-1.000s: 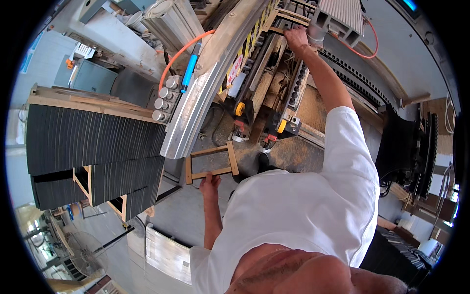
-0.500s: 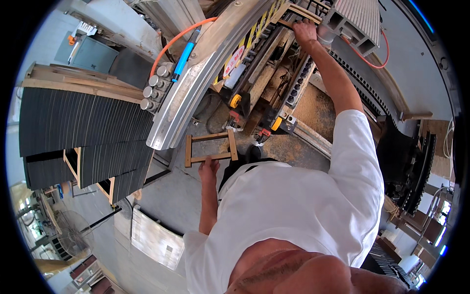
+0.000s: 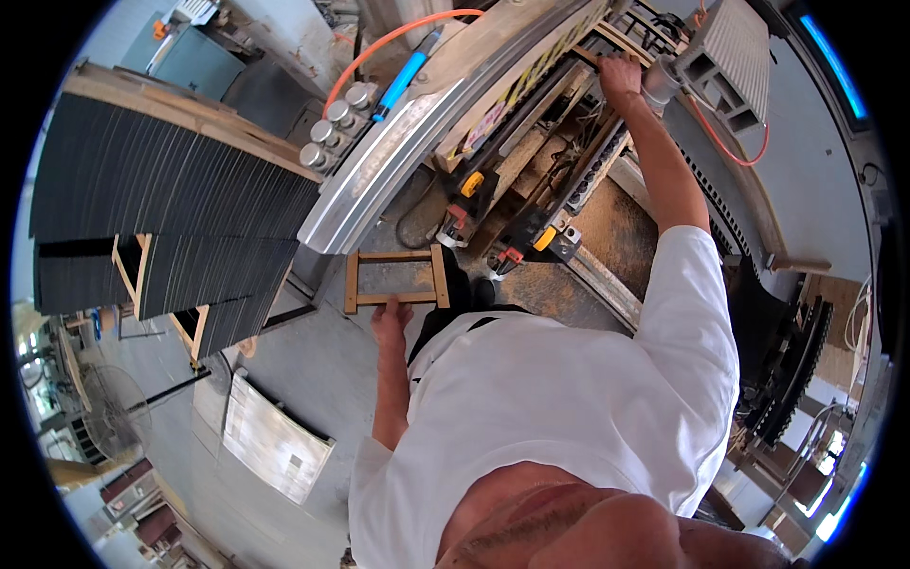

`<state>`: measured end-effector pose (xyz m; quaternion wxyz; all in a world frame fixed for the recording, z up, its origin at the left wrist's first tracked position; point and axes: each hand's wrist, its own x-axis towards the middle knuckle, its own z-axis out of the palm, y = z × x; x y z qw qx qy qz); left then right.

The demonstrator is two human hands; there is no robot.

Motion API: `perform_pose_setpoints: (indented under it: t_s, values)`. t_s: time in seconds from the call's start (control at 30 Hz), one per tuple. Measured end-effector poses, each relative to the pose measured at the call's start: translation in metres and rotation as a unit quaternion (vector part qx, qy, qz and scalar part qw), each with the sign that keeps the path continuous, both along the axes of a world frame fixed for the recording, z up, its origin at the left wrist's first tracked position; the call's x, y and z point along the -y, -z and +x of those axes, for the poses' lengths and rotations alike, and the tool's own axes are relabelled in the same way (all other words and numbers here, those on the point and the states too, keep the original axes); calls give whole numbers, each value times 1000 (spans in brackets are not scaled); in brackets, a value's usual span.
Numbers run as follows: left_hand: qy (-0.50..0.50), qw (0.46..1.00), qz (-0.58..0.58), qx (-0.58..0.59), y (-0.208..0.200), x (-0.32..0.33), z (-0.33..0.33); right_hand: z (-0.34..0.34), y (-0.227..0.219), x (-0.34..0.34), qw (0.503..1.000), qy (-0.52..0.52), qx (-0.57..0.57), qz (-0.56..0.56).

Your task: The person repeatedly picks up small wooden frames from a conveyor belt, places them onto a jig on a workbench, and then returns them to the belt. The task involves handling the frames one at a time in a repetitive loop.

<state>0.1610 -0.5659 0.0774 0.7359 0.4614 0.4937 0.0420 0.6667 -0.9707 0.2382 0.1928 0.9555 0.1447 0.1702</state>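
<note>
My left hand (image 3: 390,322) is closed on the near bar of a small rectangular wooden frame (image 3: 352,283), held out level beside my legs. The frame has two longer end bars and two rails, and its middle is open. My right arm stretches far forward over a long machine (image 3: 517,171). There my right hand (image 3: 620,78) is closed at the edge of another piece of wooden framing (image 3: 618,36), next to a round metal fitting (image 3: 661,81). Its fingertips are partly hidden.
Stacks of dark panels (image 3: 171,180) stand at the left. The machine has a metal beam (image 3: 379,175), yellow-and-black knobs (image 3: 472,184) and sawdust (image 3: 616,223) around it. An orange hose (image 3: 379,52) curves above. A standing fan (image 3: 114,408) and a pale panel (image 3: 275,436) are lower left.
The view has shifted, so the machine and stacks appear moved. My left hand still holds the small frame, and my right hand stays at the far wooden framing.
</note>
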Motion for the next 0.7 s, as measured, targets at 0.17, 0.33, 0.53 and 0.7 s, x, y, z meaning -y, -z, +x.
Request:
perform_pose_setpoints:
  t_s: [0.17, 0.33, 0.53, 0.7]
  values:
    - [6, 1000, 26, 10, -5, -17, -26, -4, 0, -6, 1000, 4, 1, 15]
    - [16, 990, 89, 106, -64, -39, -53, 12, -5, -4, 993, 81, -85, 21]
    - [5, 970, 212, 123, -108, -127, -140, -45, -34, -44, 946, -44, -7, 321]
    - [-160, 937, 220, 219, -159, -234, -236, -259, -86, -173, 850, -223, 5, 477]
